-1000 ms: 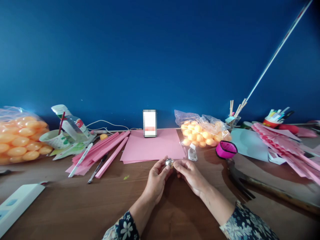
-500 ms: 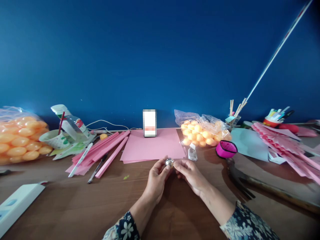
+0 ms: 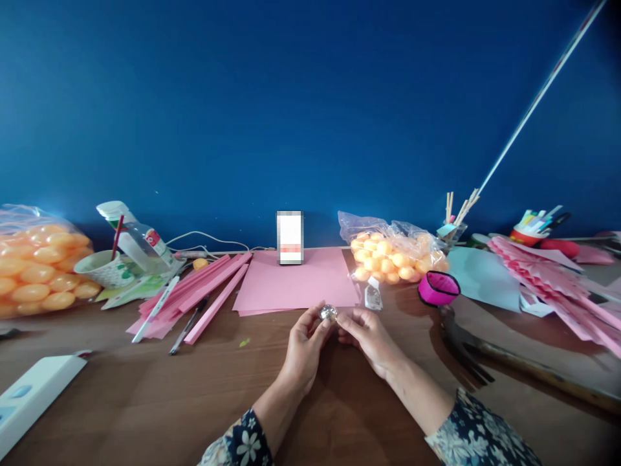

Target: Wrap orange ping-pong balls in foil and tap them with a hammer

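Note:
A small shiny silver ball (image 3: 328,314) is held above the brown table, just in front of the pink paper sheets (image 3: 295,285). My left hand (image 3: 306,349) pinches it from the left between thumb and fingertips. From the right, my right hand (image 3: 369,340) has its thumb and index finger closed at the ball's right edge. The ball's underside is hidden by my fingers. Beyond my right hand lies a small clear packet with a white top (image 3: 373,295).
Pink paper strips (image 3: 194,291) and a pen (image 3: 189,327) lie to the left. A phone (image 3: 290,238) stands against the blue wall. Bagged orange balls (image 3: 388,259), a magenta ring-shaped band (image 3: 439,288) and a hammer (image 3: 524,362) are right. A power strip (image 3: 43,395) sits front left.
Hardly anything differs. Both hands keep the same grip on the silver ball, and the whole view has shifted very slightly.

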Available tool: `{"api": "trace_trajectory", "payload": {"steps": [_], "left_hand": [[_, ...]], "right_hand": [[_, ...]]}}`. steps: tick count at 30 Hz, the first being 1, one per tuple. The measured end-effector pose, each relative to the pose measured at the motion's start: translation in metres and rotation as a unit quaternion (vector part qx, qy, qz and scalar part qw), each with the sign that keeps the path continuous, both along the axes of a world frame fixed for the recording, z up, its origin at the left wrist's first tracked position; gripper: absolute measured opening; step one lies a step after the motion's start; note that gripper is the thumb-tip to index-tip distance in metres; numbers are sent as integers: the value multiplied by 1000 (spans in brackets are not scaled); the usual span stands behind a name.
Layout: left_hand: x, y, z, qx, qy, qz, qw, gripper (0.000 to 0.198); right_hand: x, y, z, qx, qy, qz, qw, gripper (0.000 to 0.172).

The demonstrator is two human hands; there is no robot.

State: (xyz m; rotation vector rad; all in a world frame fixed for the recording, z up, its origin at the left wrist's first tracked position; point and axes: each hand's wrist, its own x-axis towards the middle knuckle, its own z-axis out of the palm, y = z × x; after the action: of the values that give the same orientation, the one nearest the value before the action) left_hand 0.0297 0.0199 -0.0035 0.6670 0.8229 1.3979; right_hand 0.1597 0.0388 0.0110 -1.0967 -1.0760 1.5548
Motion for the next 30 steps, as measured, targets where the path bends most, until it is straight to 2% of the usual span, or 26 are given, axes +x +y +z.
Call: {"api": "trace_trajectory", "payload": {"steps": [7,16,30], "left_hand": [[0,1,-2,13,34,-1,999,47],[2,1,-1,7,11,0,1000,48],[1,1,-2,13,71,6,997,43]], "right_hand": [[0,0,-4,0,18,-13,1000,29],[1,2,-5,-3,34,-16,999,28],[-2,0,-1,-14,37,-16,999,34]]}}
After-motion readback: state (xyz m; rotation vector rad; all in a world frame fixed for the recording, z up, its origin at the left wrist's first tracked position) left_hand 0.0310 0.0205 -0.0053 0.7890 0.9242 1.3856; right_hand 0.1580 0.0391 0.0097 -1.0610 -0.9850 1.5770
